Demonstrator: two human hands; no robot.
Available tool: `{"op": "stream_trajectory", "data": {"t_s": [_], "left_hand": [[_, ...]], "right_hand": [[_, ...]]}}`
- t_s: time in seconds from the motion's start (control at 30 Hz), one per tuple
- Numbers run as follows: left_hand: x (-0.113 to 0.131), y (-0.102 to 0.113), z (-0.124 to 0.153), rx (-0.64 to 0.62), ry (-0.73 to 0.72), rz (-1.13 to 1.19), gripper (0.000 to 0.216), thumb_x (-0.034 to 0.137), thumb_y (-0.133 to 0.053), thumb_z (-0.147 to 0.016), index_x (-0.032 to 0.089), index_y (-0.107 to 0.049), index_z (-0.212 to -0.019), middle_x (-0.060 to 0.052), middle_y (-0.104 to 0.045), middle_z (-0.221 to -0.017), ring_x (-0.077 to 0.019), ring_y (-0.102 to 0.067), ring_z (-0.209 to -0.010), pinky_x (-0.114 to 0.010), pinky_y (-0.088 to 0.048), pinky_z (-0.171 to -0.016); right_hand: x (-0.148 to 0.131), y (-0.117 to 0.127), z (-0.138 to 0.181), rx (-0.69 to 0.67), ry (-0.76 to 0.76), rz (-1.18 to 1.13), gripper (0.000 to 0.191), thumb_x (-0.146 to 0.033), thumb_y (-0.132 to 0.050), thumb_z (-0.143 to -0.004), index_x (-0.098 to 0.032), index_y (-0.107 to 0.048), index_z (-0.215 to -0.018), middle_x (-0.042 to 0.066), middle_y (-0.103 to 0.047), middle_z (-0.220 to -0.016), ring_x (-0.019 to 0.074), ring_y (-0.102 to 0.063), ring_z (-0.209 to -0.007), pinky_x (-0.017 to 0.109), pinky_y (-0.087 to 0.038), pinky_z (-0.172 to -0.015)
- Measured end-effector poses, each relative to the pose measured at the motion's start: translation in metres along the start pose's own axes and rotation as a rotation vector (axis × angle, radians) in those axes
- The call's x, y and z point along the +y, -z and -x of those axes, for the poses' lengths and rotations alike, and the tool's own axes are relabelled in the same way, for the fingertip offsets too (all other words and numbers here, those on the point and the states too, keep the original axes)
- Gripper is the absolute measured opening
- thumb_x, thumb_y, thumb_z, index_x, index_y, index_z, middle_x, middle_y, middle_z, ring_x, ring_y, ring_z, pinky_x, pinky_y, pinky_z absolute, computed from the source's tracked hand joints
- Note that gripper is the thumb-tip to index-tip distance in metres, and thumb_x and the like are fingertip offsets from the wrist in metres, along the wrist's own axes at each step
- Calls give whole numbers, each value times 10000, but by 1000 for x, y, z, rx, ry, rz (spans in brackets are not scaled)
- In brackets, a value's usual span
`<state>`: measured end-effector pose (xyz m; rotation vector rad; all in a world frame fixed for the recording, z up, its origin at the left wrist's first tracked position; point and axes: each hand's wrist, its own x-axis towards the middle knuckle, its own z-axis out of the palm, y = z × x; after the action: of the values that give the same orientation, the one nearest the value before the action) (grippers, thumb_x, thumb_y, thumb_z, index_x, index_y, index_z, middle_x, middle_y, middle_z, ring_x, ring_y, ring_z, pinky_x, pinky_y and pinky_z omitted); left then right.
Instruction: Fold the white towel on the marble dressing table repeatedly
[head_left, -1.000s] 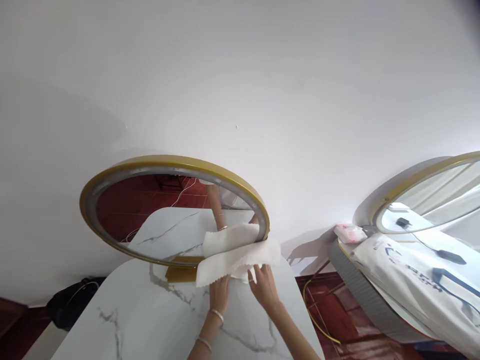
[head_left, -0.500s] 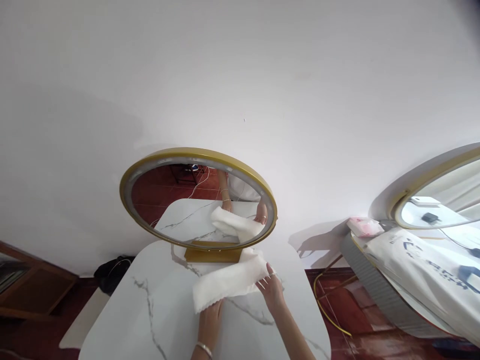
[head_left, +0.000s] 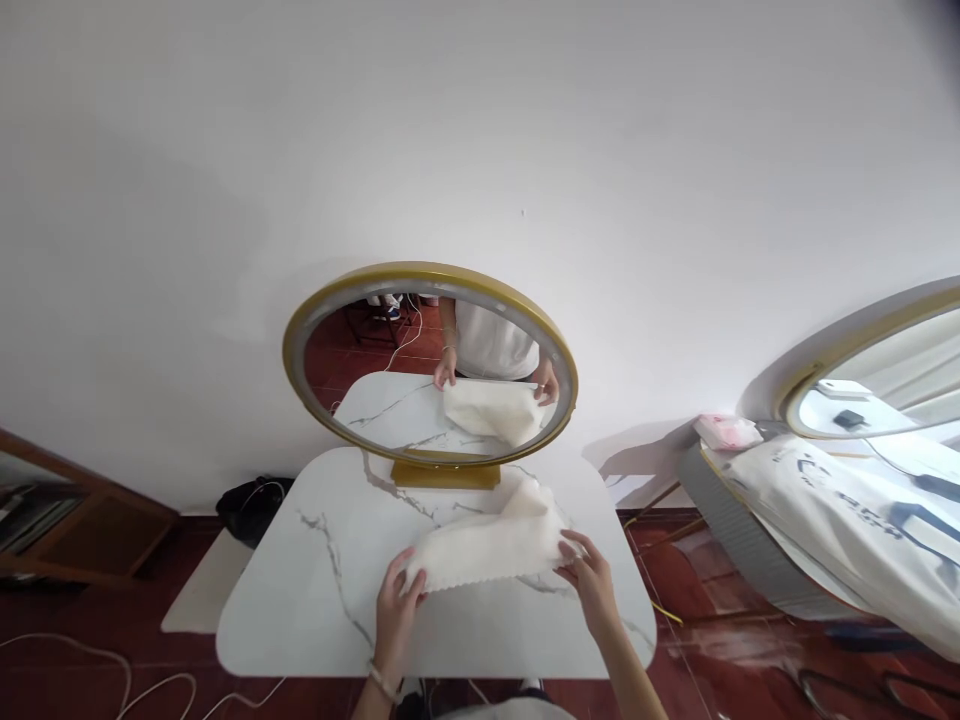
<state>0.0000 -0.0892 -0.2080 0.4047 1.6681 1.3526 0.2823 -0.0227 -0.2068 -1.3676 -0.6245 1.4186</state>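
A white cloth (head_left: 480, 545) with a scalloped edge is stretched between my two hands over the marble-patterned table (head_left: 300, 610). My left hand (head_left: 397, 600) pinches its left end, thumb and fingers closed on the fabric. At the right end, my right hand (head_left: 589, 580) grips the cloth near its corner. A fold of the fabric rises at the back right, close to the base of the mirror (head_left: 431, 275). That gold-rimmed round mirror reflects both hands and the cloth.
To the right stands another table (head_left: 742, 550) with a white printed cloth (head_left: 840, 510), a pink-and-white packet (head_left: 727, 432) and a second round mirror (head_left: 885, 380). A black bag (head_left: 255, 508) is at the left, near a wooden cabinet (head_left: 90, 530). Cables (head_left: 161, 685) lie on the red floor.
My left hand has come out from under the cloth to its left end. The cloth now hangs straighter between both hands. The view has shifted, showing more of the table's front edge.
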Motion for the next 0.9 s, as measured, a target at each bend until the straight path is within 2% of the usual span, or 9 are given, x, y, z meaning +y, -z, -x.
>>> {"op": "stream_trajectory", "data": {"t_s": [0.07,0.17,0.27,0.37,0.47,0.57,0.67,0.77,0.9], "left_hand": [[6,13,1,-102,-20,-85,591,533,-717,-567,153,-690,-1019,-91,-696,-993,-230,-678,-876,-293,-569,-730],[16,34,6,-276,-94,-188,561,485,-655,-620,176,-693,-1087,-106,-678,-1163,-269,-645,-1044,-340,-542,-886],[35,52,16,-330,-272,-400,468,413,-637,-662,222,-698,-1085,-83,-672,-1195,-277,-602,-1139,-361,-510,-953],[62,57,23,-293,-473,-540,293,403,-592,-725,234,-722,-926,-74,-708,-1011,-264,-641,-1010,-380,-524,-907],[93,45,20,-202,-657,-590,264,454,-577,-774,229,-703,-833,-63,-649,-909,-236,-630,-911,-359,-525,-845],[123,21,8,-230,-762,-557,300,484,-546,-823,214,-671,-863,-58,-629,-954,-209,-615,-936,-301,-515,-809],[152,-4,-7,-349,-813,-542,310,472,-500,-869,195,-636,-904,-40,-662,-890,-173,-629,-838,-251,-505,-728],[178,-21,-11,-345,-898,-566,315,459,-504,-879,195,-604,-1019,-16,-667,-831,-144,-627,-736,-221,-493,-658],[197,-20,6,-344,-1026,-607,270,430,-501,-885,212,-595,-1014,6,-648,-761,-120,-601,-640,-191,-480,-571]], "right_hand": [[-6,9,11,-121,-60,-48,523,-471,-818,-544,-182,-693,-962,9,-661,-737,181,-648,-671,379,-571,-755],[-14,24,30,-295,-122,-136,490,-451,-788,-600,-230,-724,-1033,44,-704,-843,254,-685,-846,474,-519,-913],[-24,33,51,-273,-40,-42,459,-379,-779,-631,-255,-728,-1069,19,-684,-715,242,-681,-851,460,-484,-977],[-42,36,70,-206,74,199,502,-433,-770,-653,-240,-713,-1113,35,-699,-727,251,-678,-841,409,-542,-869],[-65,29,75,-146,251,403,409,-509,-737,-679,-206,-751,-953,72,-724,-803,253,-670,-807,327,-558,-717],[-89,15,64,-66,449,465,365,-544,-706,-692,-179,-701,-682,59,-673,-671,212,-623,-685,286,-526,-633],[-116,0,43,33,597,420,389,-553,-720,-673,-167,-675,-699,49,-647,-716,176,-585,-675,264,-494,-614],[-144,-9,31,88,715,375,402,-557,-731,-664,-170,-680,-762,79,-656,-926,187,-599,-809,265,-490,-681],[-168,-2,46,31,672,382,358,-533,-693,-732,-179,-658,-773,30,-638,-716,156,-568,-663,243,-461,-593]]}}
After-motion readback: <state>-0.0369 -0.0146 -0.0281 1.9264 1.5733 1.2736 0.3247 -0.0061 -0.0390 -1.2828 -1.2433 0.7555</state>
